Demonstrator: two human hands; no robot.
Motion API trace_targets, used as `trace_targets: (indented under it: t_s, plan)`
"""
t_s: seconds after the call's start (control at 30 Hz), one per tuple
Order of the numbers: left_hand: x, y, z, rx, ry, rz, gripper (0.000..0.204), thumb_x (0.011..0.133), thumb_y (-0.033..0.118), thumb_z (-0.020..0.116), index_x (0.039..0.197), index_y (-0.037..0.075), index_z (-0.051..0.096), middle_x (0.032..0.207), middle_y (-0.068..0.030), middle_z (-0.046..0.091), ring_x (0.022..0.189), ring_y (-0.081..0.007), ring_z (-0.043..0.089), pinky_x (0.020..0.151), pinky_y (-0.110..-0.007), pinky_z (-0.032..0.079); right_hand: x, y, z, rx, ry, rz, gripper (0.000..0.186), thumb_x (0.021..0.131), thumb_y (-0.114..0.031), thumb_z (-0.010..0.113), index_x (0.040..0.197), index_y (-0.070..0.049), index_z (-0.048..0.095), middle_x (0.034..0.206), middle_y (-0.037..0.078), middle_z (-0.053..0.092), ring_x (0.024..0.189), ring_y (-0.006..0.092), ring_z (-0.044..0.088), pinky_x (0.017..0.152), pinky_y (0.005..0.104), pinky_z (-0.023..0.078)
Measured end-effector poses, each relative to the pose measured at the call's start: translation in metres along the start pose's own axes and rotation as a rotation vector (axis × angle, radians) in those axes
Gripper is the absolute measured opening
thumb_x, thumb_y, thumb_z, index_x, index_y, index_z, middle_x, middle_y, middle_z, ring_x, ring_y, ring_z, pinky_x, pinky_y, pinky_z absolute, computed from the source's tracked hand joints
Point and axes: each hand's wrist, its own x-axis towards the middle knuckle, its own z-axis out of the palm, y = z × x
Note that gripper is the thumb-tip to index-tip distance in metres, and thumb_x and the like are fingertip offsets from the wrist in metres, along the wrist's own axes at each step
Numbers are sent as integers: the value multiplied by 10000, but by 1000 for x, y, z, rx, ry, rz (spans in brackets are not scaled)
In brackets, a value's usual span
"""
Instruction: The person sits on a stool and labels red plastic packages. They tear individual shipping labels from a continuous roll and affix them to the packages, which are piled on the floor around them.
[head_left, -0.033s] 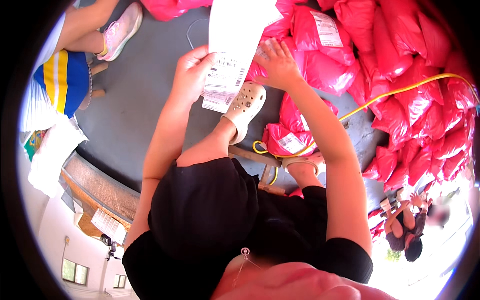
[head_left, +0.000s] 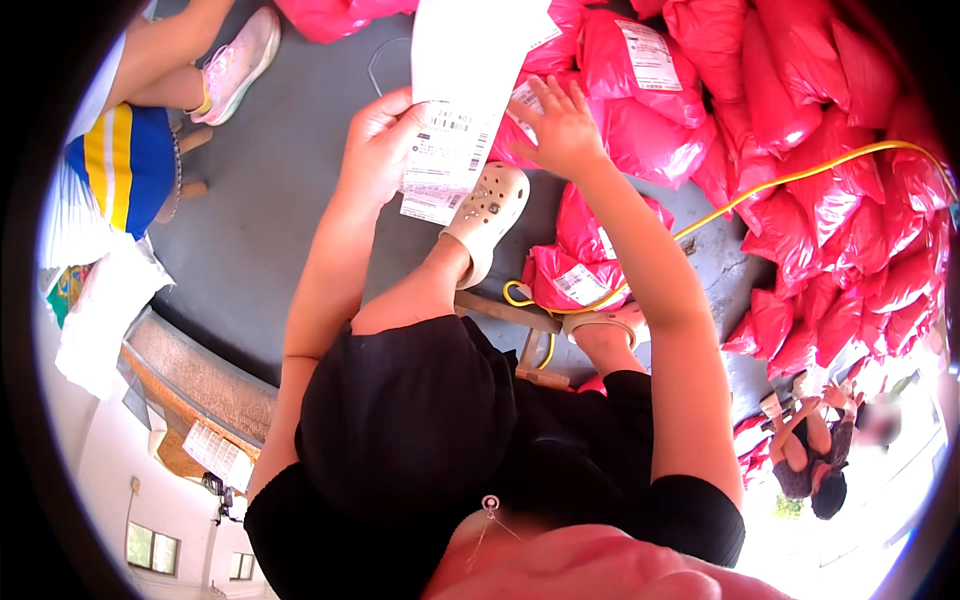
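Observation:
My left hand [head_left: 383, 145] pinches the edge of a long strip of printed shipping labels [head_left: 445, 150], thumb on top. The strip runs up out of the picture and hangs over my beige clog [head_left: 497, 195]. To its right my right hand [head_left: 562, 125] is spread, fingers apart, over a pink plastic mailer bag [head_left: 515, 150]. A white label [head_left: 522, 105] on that bag shows partly beside my fingers. Whether my right fingertips touch the bag, I cannot tell.
Pink mailer bags [head_left: 840, 190] lie heaped at the right. Nearer my feet are two more bags [head_left: 575, 280], a yellow cable [head_left: 770, 185] and a wooden stool leg [head_left: 505, 312]. At the upper left another person's shoe [head_left: 240, 65] rests on the grey floor. Other people sit at the lower right.
My right hand has shifted slightly and its fingers are spread wider, showing more of the bag's label. The strip in my left hand has moved a little to the left.

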Motion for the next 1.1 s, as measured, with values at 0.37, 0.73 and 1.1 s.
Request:
trace_targets:
  t_s: [0.37,0.73,1.1]
  plan:
    - [-11,1,45,-36,-97,-46,235,938,55,528,1144,-49,575,991,-80,659,874,-112,632,775,-258,516,-125,50,-30,182,646,476,331,755,-112,687,1058,-29,580,1111,151,593,1063,347,554,912,427,436]
    - [0,3,80,-148,-51,-32,231,944,121,550,1117,-31,573,962,-62,659,815,-98,626,717,-258,518,-86,-87,-84,1616,623,390,364,853,67,593,1103,-59,360,894,129,617,823,161,607,787,291,481]
    - [-26,0,83,-131,-83,-26,309,972,190,519,1194,-23,539,1095,-83,628,1017,-147,594,873,-304,496,-69,-77,-70,1309,565,411,455,802,33,679,1124,-39,367,989,97,591,797,106,576,692,231,461]
